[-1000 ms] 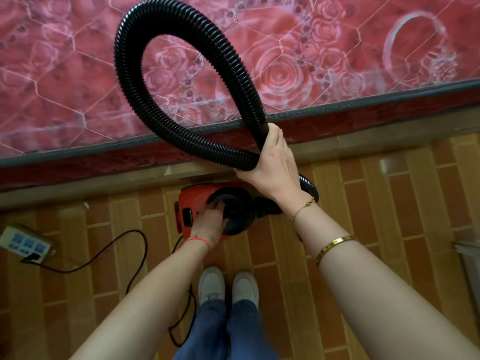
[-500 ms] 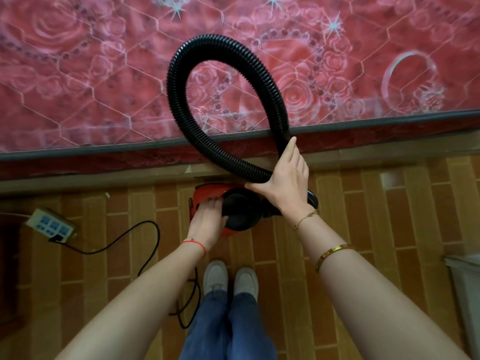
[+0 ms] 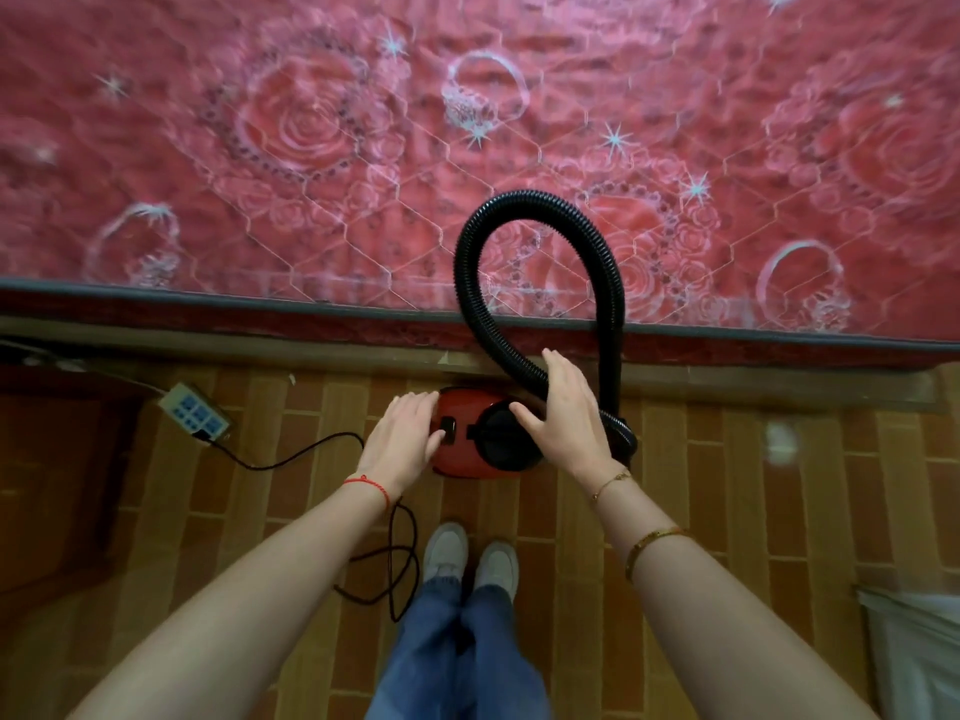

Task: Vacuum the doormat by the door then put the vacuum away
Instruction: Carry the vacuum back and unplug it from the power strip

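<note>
- We have the vacuum (image 3: 480, 439) on the floor (image 3: 727, 485) against the bed (image 3: 363, 174), directly under both our hands; no doormat or door shows, so we judge the vacuuming finished and the putting away nearly done.
- Our left hand (image 3: 402, 444) rests flat on the red body, fingers spread, thumb by the black switch.
- Our right hand (image 3: 563, 415) lies loosely over the hose (image 3: 540, 205) with fingers spread, not clamped.
- The hose loops up beyond our right hand, leaning on the bed.
- Left of our left hand, the cord (image 3: 291, 459) is plugged into the power strip (image 3: 195, 415), so unplugging looks left.
- Half a second ago our right hand gripped the hose; now it has let go, and the loop has sunk lower.
</note>
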Motion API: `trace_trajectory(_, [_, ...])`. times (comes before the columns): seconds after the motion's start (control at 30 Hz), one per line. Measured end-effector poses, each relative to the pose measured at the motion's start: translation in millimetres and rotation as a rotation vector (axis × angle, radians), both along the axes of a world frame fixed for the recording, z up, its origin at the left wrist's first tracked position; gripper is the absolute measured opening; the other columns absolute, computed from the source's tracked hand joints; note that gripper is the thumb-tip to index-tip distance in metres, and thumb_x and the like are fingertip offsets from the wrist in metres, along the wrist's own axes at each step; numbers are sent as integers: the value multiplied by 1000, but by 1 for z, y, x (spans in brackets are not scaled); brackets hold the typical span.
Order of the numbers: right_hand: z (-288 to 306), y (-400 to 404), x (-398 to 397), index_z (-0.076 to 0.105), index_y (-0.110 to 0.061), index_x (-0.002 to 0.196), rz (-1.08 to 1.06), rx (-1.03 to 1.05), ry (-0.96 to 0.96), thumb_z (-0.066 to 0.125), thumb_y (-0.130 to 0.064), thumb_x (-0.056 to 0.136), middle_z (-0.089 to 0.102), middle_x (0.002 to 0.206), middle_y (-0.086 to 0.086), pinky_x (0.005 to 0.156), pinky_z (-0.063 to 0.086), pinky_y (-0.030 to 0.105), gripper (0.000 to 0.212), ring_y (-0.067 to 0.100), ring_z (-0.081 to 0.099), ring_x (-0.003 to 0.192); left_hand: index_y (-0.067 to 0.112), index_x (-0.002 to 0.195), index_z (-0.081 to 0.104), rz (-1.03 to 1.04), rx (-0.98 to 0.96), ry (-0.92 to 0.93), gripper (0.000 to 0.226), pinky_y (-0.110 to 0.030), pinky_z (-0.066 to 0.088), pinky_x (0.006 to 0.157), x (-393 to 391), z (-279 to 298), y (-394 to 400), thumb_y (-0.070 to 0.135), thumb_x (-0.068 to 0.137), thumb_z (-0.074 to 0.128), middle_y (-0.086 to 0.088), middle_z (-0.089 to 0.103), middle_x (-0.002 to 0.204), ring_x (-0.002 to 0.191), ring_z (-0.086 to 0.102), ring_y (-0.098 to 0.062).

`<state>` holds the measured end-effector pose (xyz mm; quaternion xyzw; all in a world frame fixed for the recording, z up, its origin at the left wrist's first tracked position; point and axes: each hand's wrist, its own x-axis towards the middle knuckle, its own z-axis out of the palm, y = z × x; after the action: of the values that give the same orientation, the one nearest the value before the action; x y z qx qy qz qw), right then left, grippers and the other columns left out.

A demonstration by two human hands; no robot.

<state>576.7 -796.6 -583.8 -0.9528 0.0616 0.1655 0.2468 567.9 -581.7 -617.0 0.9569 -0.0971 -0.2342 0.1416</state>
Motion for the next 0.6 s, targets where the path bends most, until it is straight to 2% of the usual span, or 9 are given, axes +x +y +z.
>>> trace_trajectory(0.33, [64, 80, 5, 22, -11, 153, 312, -59, 7, 58, -41, 94, 28, 157, 6, 121, 20, 42, 76, 22, 21, 147, 13, 149, 32, 175, 49, -61, 58, -33, 20, 120, -25, 84, 89, 32, 98, 51, -7, 40, 150, 142, 30, -20])
trace_trajectory(0.6, [82, 159, 9, 25, -10, 152, 526, -87, 7, 59, -41, 94, 31, 156, 8, 121, 21, 42, 74, 24, 24, 146, 14, 149, 31, 333, 128, -67, 58, -32, 21, 119, -48, 112, 183, 35, 98, 49, -6, 39, 150, 142, 30, -20])
